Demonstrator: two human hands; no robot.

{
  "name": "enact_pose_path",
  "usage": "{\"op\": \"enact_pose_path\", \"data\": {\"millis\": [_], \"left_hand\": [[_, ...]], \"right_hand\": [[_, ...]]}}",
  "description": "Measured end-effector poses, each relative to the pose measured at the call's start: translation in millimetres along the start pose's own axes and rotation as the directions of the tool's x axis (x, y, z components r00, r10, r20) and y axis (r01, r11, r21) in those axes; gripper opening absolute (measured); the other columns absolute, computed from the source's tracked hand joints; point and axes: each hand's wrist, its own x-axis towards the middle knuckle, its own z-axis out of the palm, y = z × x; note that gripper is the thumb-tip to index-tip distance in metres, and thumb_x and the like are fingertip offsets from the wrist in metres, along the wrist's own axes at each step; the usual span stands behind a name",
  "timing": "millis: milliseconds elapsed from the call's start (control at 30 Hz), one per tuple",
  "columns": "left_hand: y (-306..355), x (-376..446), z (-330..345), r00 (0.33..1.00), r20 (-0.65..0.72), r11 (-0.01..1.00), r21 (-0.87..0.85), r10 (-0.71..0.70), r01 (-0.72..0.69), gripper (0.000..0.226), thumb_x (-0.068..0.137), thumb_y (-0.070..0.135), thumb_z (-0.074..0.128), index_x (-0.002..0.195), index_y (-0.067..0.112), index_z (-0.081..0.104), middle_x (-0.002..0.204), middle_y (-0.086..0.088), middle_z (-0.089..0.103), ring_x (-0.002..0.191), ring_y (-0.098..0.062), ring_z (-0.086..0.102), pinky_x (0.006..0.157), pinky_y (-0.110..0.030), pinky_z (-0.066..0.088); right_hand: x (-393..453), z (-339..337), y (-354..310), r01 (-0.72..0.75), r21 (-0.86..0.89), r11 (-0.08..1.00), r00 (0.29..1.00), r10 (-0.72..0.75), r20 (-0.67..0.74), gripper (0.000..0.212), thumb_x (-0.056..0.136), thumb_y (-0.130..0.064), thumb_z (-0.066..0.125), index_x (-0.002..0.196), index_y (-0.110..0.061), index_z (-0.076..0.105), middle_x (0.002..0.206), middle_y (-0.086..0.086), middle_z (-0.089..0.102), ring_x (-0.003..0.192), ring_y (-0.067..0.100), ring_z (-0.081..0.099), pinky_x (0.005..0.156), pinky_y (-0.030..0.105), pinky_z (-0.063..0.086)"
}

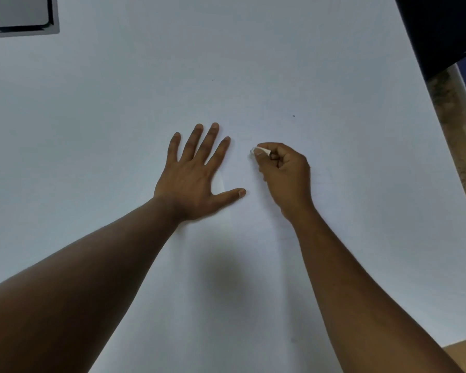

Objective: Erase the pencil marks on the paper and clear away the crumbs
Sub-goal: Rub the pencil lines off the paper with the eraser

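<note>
A white sheet of paper [253, 238] lies on the white table, barely distinct from it; its left edge shows near my left thumb. My left hand [194, 176] presses flat on the paper, fingers spread. To its right, my right hand [283, 170] is shut on a small white eraser [260, 151], whose tip touches the paper. Pencil marks are too faint to make out. Two tiny dark specks [293, 116] lie farther back on the table.
The white table [119, 90] fills the view. A grey square inset with a dark border [19, 14] sits at the back left. A dark object [441, 28] is at the back right, past the table's right edge [447, 146].
</note>
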Motion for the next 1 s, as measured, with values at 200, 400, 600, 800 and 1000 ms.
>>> {"op": "enact_pose_path", "data": {"millis": [200,400,600,800,1000], "left_hand": [[-1,-1,1,1.000,0.009,1.000,0.022,0.009,-0.009,0.104,0.086,0.092,0.011,0.165,0.026,-0.002,0.172,0.000,-0.015,0.157,-0.025,-0.019,0.125,-0.059,-0.005],[-3,-1,5,0.999,-0.021,0.999,0.021,0.030,-0.029,0.105,0.086,0.091,0.012,0.165,0.023,0.007,0.173,-0.003,-0.006,0.159,-0.028,-0.012,0.125,-0.060,-0.001],[0,0,1,1.000,0.014,0.999,0.037,0.005,-0.005,0.106,0.084,0.092,0.011,0.165,0.024,0.002,0.173,-0.001,-0.011,0.158,-0.026,-0.016,0.125,-0.059,-0.004],[1,0,-1,1.000,0.018,0.999,0.037,-0.013,0.013,0.105,0.085,0.092,0.016,0.165,0.025,0.001,0.172,0.002,-0.015,0.157,-0.023,-0.019,0.125,-0.058,-0.006],[2,0,-2,1.000,0.005,1.000,0.020,-0.013,0.013,0.104,0.086,0.092,0.018,0.165,0.026,0.006,0.173,0.002,-0.010,0.158,-0.024,-0.015,0.125,-0.059,-0.003]], "right_hand": [[9,6,-5,-0.012,0.051,0.999,1.000,0.013,-0.006,0.016,0.092,-0.028,0.069,0.099,-0.016,0.073,0.072,0.004,0.068,0.059,0.007,0.059,0.061,0.023,0.050],[-15,33,-8,0.309,-0.333,0.891,0.951,-0.289,0.110,0.017,0.090,-0.026,0.067,0.096,-0.010,0.067,0.070,-0.009,0.060,0.066,0.011,0.060,0.064,0.028,0.053],[-8,26,-12,0.333,-0.487,0.807,0.939,-0.333,0.090,0.014,0.093,-0.021,0.060,0.093,-0.007,0.061,0.075,0.008,0.066,0.066,0.026,0.063,0.062,0.036,0.053],[13,-25,8,0.142,-0.497,0.856,0.970,-0.219,-0.101,0.014,0.090,-0.023,0.060,0.084,-0.010,0.058,0.067,0.002,0.061,0.060,0.020,0.057,0.057,0.026,0.042],[17,-43,18,0.003,-0.393,0.919,0.954,-0.120,-0.273,0.015,0.090,-0.016,0.063,0.080,-0.005,0.059,0.061,-0.007,0.053,0.051,0.004,0.045,0.049,0.006,0.034]]}}
